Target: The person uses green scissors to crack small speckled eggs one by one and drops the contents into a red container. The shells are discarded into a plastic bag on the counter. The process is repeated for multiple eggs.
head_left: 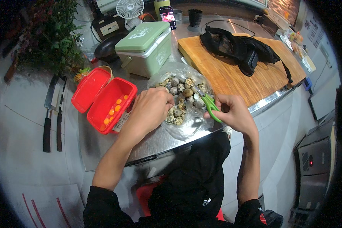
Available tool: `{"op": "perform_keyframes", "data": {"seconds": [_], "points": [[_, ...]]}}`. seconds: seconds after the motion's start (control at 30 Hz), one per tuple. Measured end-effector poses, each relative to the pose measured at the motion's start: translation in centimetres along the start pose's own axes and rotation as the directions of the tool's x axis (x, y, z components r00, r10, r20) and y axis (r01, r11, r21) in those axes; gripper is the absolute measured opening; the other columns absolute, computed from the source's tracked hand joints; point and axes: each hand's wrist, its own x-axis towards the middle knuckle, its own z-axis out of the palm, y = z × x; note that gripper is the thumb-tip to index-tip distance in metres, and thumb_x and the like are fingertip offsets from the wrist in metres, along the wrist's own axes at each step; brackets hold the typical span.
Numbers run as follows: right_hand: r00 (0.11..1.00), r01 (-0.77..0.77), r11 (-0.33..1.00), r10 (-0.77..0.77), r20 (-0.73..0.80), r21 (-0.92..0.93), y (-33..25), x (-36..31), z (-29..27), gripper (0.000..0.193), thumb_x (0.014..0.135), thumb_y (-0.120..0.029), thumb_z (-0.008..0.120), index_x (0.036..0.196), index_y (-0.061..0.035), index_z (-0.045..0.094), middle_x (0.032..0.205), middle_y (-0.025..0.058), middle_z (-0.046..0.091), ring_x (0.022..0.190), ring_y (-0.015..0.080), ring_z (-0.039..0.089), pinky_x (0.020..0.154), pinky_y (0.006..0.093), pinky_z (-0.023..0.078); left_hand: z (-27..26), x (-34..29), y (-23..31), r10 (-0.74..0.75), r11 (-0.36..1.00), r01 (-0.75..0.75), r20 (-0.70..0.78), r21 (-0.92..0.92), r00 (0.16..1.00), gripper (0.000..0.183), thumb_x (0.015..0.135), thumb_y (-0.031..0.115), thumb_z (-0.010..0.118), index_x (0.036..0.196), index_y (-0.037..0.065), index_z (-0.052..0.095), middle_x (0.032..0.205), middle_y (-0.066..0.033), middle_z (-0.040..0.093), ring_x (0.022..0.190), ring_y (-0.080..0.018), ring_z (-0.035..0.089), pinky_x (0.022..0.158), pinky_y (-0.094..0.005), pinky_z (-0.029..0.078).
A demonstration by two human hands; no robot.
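Observation:
Several speckled quail eggs (187, 92) lie in a clear plastic bag (192, 131) spread on the steel table. Broken speckled shells (174, 116) sit at the bag's near side. My left hand (152, 108) is over the left part of the bag with its fingers curled together; whatever they hold is hidden. In my right hand (231, 110) are green-handled scissors (210, 105), their tips pointing up-left over the eggs. Left of my left hand stands an open red plastic box (131, 89) with several orange yolks (117, 108) inside, its lid (88, 89) folded back to the left.
A green lidded cooler box (144, 49) stands behind the bag. To the right, a black strapped bag (247, 51) rests on a thick wooden board (201, 62). A lit phone (167, 17), a black cup (195, 18) and a white fan (130, 9) are at the back. Two knives (49, 114) hang at left.

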Motion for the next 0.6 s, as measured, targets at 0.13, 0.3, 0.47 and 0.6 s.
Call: {"op": "perform_keyframes", "data": {"seconds": [0.13,0.3,0.47,0.6], "points": [[0.999,-0.05,0.997,0.049,0.023,0.064,-0.4,0.0,0.0,0.052,0.087,-0.024,0.097,0.071,-0.007,0.05,0.064,-0.0049,0.05,0.064,0.0045,0.047,0.056,0.0289,0.036,-0.3,-0.1,0.5,-0.021,0.996,0.019,-0.024,-0.088,1.0,0.012,0.089,0.015,0.083,0.095,0.005,0.082,0.1,-0.0158,0.078,0.099,-0.0387,0.076,0.087,-0.0514,0.059],[0.999,-0.042,0.999,0.042,0.027,0.005,-0.2,0.0,0.0,0.05,0.088,-0.02,0.096,0.072,-0.0073,0.05,0.065,-0.0054,0.051,0.066,0.0035,0.048,0.056,0.0277,0.037,-0.1,0.3,0.8,-0.022,0.996,0.03,0.09,-0.083,0.996,0.014,0.088,0.019,0.085,0.094,0.007,0.082,0.097,-0.0159,0.079,0.096,-0.0382,0.077,0.085,-0.0504,0.058],[0.998,-0.051,0.998,0.049,0.028,0.044,0.4,0.0,0.2,0.048,0.09,-0.018,0.094,0.072,-0.0072,0.051,0.066,-0.0046,0.052,0.067,0.0032,0.049,0.057,0.0274,0.039,-0.2,0.8,0.8,-0.079,0.988,0.083,0.036,-0.127,0.996,0.015,0.088,0.02,0.085,0.095,0.007,0.084,0.09,-0.0175,0.08,0.088,-0.0392,0.079,0.084,-0.0504,0.061],[0.999,-0.036,0.997,0.035,0.019,0.068,0.4,-0.1,0.2,0.047,0.09,-0.018,0.093,0.072,-0.0069,0.051,0.066,-0.0045,0.053,0.065,0.0032,0.049,0.057,0.0275,0.039,0.3,2.4,0.9,-0.135,0.987,0.116,-0.194,-0.11,0.972,0.016,0.09,0.022,0.084,0.097,0.007,0.085,0.085,-0.0189,0.08,0.084,-0.0401,0.08,0.083,-0.0495,0.062]]}}
